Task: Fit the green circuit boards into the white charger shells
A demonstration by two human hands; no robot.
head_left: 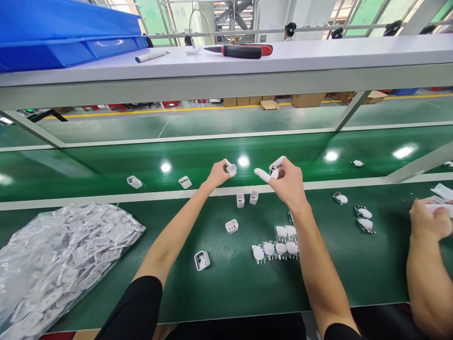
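My left hand (217, 175), in white finger cots, is closed on a small white charger housing (231, 169) above the green belt's near edge. To its right, my right hand (289, 182) holds a small circuit board (274, 173) with a white blob on it, partly hidden by the fingers; the thumb points toward the housing without touching it. Two white housings (240, 200) stand upright below the hands, with an open white housing (231, 226) nearer me. Another housing (202, 260) has dark parts inside. Several circuit boards (269, 249) with white blobs lie in rows beside my right forearm.
A clear bag of white plastic pieces (81, 255) fills the left side. Two housings (185, 182) rest on the green belt (208, 156). More boards (364, 219) lie at right, near a co-worker's hand (428, 219). Pliers (242, 51) and blue bins (71, 38) sit on the shelf overhead.
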